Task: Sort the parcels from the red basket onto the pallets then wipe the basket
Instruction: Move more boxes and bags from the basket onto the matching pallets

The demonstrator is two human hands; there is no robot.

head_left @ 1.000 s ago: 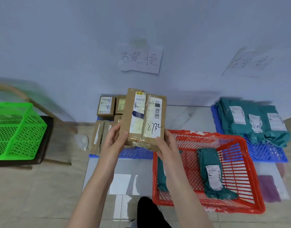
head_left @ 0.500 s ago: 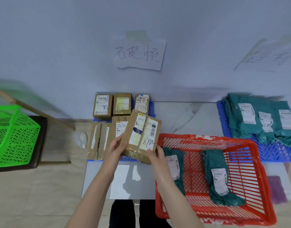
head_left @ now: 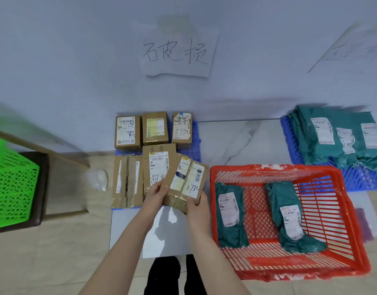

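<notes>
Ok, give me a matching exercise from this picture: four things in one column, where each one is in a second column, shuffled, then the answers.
Things
1. green basket
2. brown parcel marked 8732
3. paper sign
4. two teal bags

Places
A. on the wall
B. on the dark seat at the left
C. held by the left hand and right hand
D. inside the red basket

Pairs: 1-B, 2-C, 3-A, 4-D

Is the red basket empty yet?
Not empty: the red basket holds a teal parcel by its left wall and another teal parcel near the middle.
</notes>
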